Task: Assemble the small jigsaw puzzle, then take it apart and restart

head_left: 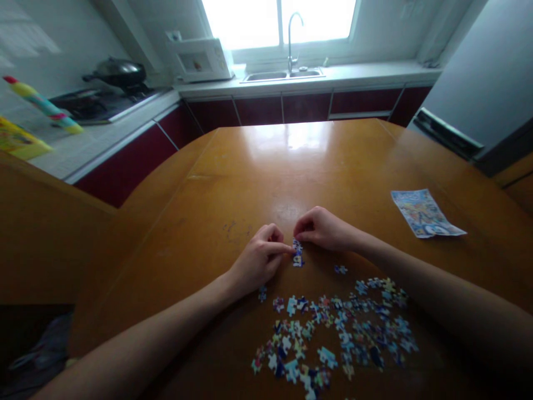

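A short upright strip of joined jigsaw puzzle pieces [297, 259] lies on the wooden table in front of me. My left hand [263, 253] presses its extended index fingertip against the strip's left edge, holding it steady, with the other fingers curled in. At the strip's top end, my right hand [322, 228] pinches a puzzle piece [296, 243] between thumb and fingers; whether it is locked in cannot be seen. One loose piece [262, 293] lies just below my left hand. A small blue cluster [340, 269] sits below my right wrist.
Many loose puzzle pieces [333, 328] spread over the near part of the table [233, 183]. A creased picture sheet [427, 214] lies to the right. Beyond stand a counter with a sink [287, 75], a microwave [202, 60] and a stove with a pan [119, 72].
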Demonstrator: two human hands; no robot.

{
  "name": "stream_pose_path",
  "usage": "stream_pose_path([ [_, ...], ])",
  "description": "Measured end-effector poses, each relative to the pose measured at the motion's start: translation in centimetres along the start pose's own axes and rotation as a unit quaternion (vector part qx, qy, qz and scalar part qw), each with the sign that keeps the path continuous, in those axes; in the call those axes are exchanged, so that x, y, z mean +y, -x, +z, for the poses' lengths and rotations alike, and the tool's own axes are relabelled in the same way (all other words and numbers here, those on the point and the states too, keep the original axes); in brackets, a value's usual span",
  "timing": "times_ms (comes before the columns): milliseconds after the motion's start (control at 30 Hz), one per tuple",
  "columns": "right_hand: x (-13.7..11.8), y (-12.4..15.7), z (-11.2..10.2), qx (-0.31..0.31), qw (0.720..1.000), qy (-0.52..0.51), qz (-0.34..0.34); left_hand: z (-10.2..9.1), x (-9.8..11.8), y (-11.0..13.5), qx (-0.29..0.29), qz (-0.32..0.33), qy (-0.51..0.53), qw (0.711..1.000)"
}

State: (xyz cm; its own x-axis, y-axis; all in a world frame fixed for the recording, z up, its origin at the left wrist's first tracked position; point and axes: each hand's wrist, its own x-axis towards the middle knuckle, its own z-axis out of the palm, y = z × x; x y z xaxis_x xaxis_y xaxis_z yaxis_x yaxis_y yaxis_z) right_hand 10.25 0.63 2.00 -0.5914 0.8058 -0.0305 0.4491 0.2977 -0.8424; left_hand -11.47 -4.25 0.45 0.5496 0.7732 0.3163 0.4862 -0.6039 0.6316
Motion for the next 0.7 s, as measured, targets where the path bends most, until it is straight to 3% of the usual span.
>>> stream_pose_path([
  [433, 0.04, 0.18, 0.51, 0.043, 0.994, 0.094, -0.036, -0.06, 0.16, -0.07, -0.004, -0.003, 0.001, 1.0],
  [700, 0.75, 0.01, 0.84, 0.049, 0.997, 0.052, -0.004, -0.25, 0.71, -0.16, -0.033, 0.0, -0.011, 0.999],
])
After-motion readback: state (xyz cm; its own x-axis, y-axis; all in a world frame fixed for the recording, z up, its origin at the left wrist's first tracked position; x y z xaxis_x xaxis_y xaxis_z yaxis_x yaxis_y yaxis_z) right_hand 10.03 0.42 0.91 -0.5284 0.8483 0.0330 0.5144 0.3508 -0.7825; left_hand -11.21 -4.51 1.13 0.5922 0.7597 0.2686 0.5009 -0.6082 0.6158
